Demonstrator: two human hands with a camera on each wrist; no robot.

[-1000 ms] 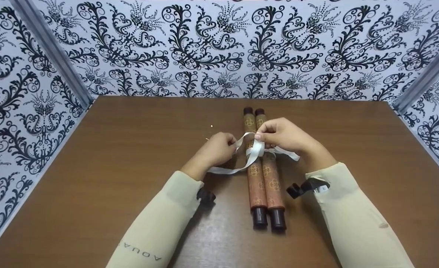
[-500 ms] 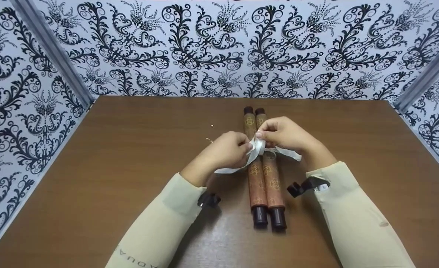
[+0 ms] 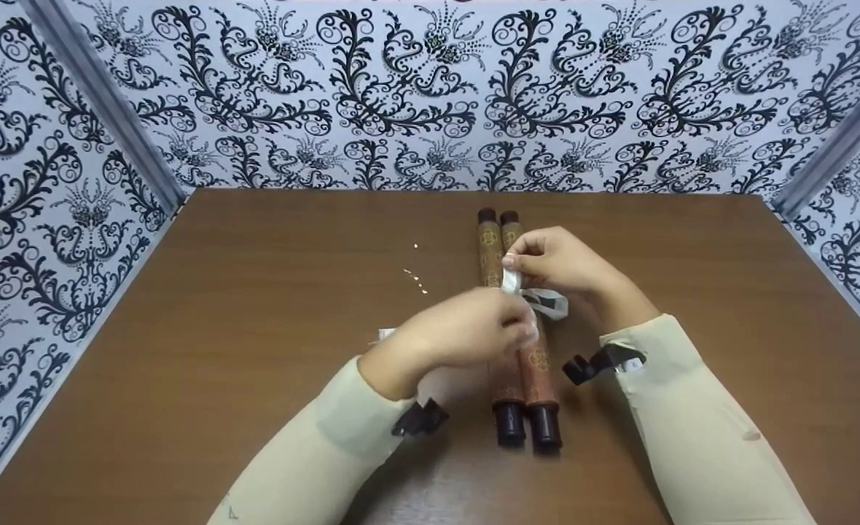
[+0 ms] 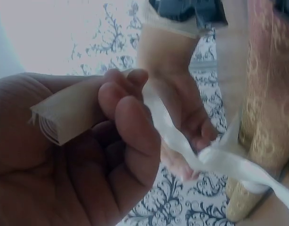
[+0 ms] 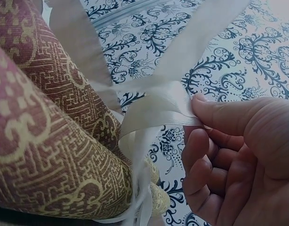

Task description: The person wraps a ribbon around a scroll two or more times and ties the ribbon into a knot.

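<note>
Two scrolls, the left one [image 3: 490,251] and the right one [image 3: 539,364], lie side by side on the table, with brown-gold patterned covers and dark end knobs. A white ribbon [image 5: 156,110] wraps round them at mid-length. My right hand [image 3: 561,259] pinches a standing loop of it between thumb and forefinger above the scrolls. With curled fingers, my left hand [image 3: 466,328] holds another length of the ribbon; its frayed, curled end pokes out at the palm in the left wrist view. In the head view this hand covers part of the left scroll and the knot area.
The brown wooden table [image 3: 291,248] runs back to a wall [image 3: 430,95] with black floral print. Small bright golden specks [image 3: 415,277] dot the table left of the scrolls. Dark straps [image 3: 590,364] with cameras sit at both wrists.
My left hand has moved right and toward me across the scrolls, carrying its ribbon length. The ribbon on the right now bends into a loop. My right hand keeps its pinch, almost still.
</note>
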